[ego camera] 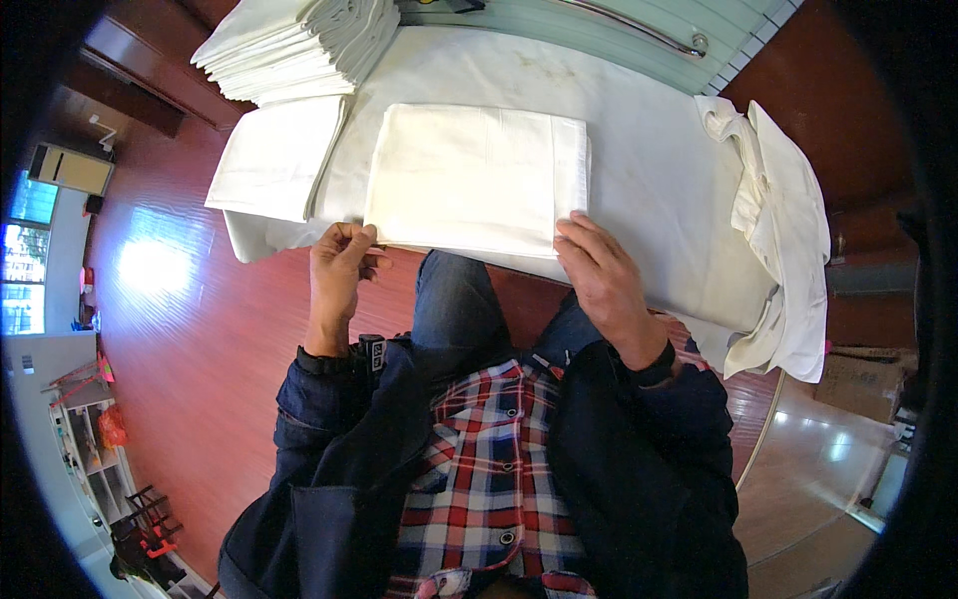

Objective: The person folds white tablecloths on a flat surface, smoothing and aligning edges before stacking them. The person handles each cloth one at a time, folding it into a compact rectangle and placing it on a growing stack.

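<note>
A folded white cloth (479,176) lies flat in front of me on the white-covered table (644,172). My left hand (344,262) pinches its near left corner between thumb and forefinger. At the near right corner, the fingers of my right hand (602,277) rest over the cloth's edge and grip it; the thumb is mostly hidden. Left of this cloth sits another flat folded white cloth (277,157). Behind that rises a tall stack of folded white cloths (299,52).
Loose, crumpled white cloths (786,224) hang over the table's right end. A pale green panel with a metal rail (636,26) borders the far side. Reddish wooden floor (217,322) extends left, and a cardboard box (857,385) stands at the right.
</note>
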### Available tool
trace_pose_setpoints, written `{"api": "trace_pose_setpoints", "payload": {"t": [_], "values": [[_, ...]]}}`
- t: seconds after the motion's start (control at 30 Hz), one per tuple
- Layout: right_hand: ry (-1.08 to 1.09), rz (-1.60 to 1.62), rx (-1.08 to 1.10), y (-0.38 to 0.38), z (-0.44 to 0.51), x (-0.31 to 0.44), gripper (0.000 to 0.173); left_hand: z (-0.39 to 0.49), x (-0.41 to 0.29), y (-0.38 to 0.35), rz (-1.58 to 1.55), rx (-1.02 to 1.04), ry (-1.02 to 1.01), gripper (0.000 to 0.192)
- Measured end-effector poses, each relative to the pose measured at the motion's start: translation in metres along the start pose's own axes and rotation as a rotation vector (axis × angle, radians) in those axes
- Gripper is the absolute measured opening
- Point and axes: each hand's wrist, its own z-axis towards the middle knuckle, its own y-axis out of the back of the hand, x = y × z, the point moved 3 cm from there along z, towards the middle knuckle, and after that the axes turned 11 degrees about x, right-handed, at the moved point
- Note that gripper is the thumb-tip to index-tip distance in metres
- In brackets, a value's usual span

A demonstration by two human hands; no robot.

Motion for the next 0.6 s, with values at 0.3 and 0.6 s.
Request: {"api": "trace_pose_setpoints", "payload": {"t": [0.3,0.6], "values": [[-0.286,0.367,-0.113,0.004,0.01,-0.026,0.034,0.004,-0.014,0.007,0.123,-0.008,0.047,0.018],[-0.763,1.453,0.03,-0.001,0.028,-0.063,0.049,0.041,-0.05,0.012,0.351,0.217,0.022,0.048]]}}
